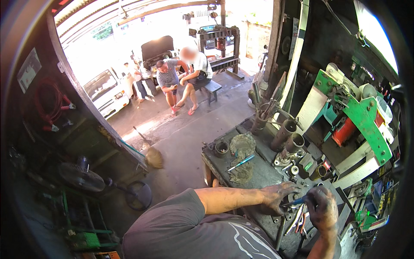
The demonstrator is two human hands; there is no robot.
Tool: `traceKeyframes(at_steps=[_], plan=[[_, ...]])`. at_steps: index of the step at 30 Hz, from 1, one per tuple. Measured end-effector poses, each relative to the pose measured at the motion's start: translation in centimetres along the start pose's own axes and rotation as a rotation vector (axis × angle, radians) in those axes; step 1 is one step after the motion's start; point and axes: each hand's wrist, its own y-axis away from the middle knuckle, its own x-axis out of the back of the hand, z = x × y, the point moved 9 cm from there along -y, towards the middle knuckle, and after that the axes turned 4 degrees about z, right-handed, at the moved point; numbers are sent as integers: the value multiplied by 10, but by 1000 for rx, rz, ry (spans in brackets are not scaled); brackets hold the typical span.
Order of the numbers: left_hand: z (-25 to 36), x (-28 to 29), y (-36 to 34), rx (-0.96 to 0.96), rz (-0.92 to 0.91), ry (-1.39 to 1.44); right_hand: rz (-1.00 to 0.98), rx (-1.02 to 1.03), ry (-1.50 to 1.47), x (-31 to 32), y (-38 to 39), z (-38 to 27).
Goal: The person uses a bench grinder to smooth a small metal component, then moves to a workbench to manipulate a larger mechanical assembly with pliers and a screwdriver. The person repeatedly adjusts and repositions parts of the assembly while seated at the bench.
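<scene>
A blue-handled tool (298, 201) is over the near part of the dark worktop (269, 156), between the person's two hands, with its thin end toward the left one. The right hand (322, 208) is black with grease, and its fingers are curled tight around the blue handle. The left hand (279, 196) is low at the worktop with its fingers bent; I cannot tell if it grips anything, because the small parts there are hard to see. Just below the tool lie pliers with red handles (303, 222). Further away, a blue screwdriver (242, 162) lies by two dirty rags (242, 144), near a small dark pot (221, 148). Past the hands stand two metal tubes (283, 134), and behind them a can (259, 124) full of tools. To the right is a big green and white metal frame (366, 125). On the left are a fan (83, 176) and a broom (154, 158). Outside, two people (168, 77) are by a low bench (212, 87), and a white vehicle (105, 93) is parked.
</scene>
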Motion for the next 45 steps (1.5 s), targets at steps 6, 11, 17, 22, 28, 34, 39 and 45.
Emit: traceKeyframes(at_steps=[6,11,17,22,28,34,39,45], plan=[[0,1,1,-6,14,-4,-12,-42,101,-2,-2,9],[-4,-3,1,0,-13,-54,10,-60,98,-3,-2,8],[-3,-1,2,4,1,22,-8,23,-188,-8,-5,-3],[-5,-2,1,-16,-18,-24,132,-88,89,-2,-4,2],[-8,-2,1,15,-57,23,-40,219,-399,-35,-23,25],[-15,-9,-1,111,-118,-1,282,-50,-1382,-92,6,56],[-9,-8,-3,54,-141,-34,768,-208,-659,-73,52,69],[-3,-6,-8,-88,-133,-21,-312,245,-1855,-112,-25,37]])
